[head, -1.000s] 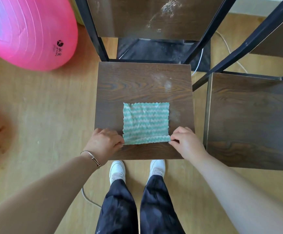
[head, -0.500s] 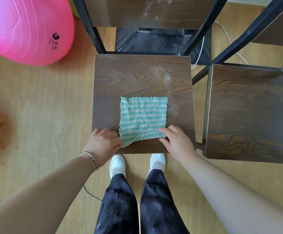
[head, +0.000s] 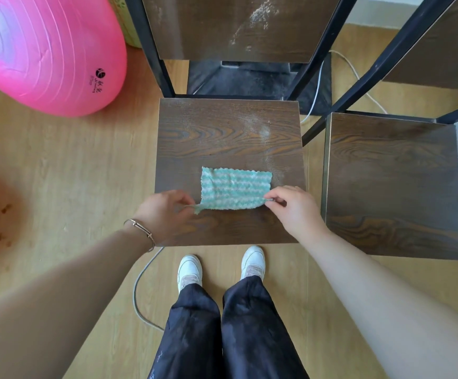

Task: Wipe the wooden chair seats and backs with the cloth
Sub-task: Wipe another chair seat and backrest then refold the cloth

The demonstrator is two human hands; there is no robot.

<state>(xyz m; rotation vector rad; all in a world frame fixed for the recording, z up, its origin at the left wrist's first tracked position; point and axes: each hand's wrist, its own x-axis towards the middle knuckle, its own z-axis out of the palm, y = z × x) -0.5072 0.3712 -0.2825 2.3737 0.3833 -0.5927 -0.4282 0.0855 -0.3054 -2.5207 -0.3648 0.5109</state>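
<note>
The green-and-white cloth point(head: 236, 191) is lying on the front half of the middle chair seat point(head: 222, 132), spread as a wide rectangle running left to right. The left grip point(head: 165, 212) is pinching the cloth's near-left corner between thumb and fingers, drawing it into a small point. The right grip point(head: 296, 212) is pinching the near-right corner the same way. White dust point(head: 263, 129) is showing on the seat's far-right area and on the chair back point(head: 222, 26). A 2nd chair seat point(head: 391, 187) is standing just beside it on the right. A pink ball point(head: 44, 50) is sitting on the floor, far left.
</note>
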